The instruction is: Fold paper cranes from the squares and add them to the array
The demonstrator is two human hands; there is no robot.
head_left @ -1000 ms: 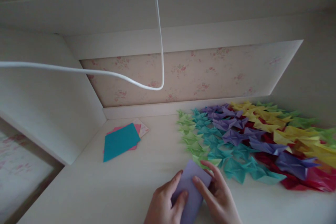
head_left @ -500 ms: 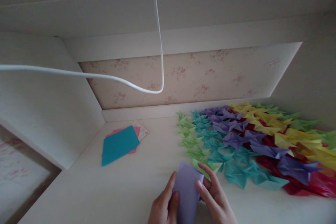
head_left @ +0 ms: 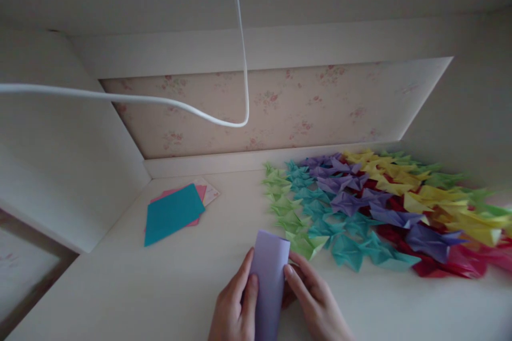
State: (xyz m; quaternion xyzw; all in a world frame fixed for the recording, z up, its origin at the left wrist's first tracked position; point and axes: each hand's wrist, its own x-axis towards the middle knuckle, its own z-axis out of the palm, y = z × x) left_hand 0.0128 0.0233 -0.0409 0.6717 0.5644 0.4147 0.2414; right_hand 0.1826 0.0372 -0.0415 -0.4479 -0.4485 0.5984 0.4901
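A sheet of lilac origami paper (head_left: 269, 282), folded over into a tall narrow rectangle, is held up between both hands near the bottom of the view. My left hand (head_left: 237, 301) pinches its left edge, thumb on the front face and forefinger along the side. On the opposite edge, my right hand (head_left: 312, 295) has its thumb at the paper's border, with the other fingers partly hidden behind it. Closest to the right hand lies a light green folded paper figure (head_left: 304, 245) on the white desk (head_left: 172, 287).
Rows of folded paper figures in green, teal, purple (head_left: 348, 201), yellow (head_left: 384, 170) and red cover the desk's right side. Flat teal paper (head_left: 174, 214) lies over pink sheets at left. A white cable (head_left: 160, 100) hangs across the front; a shelf overhangs above.
The view has tilted down slightly and shifted right. Both hands keep hold of the lilac paper, which now looks narrower and more upright, with its fold edge at the right.
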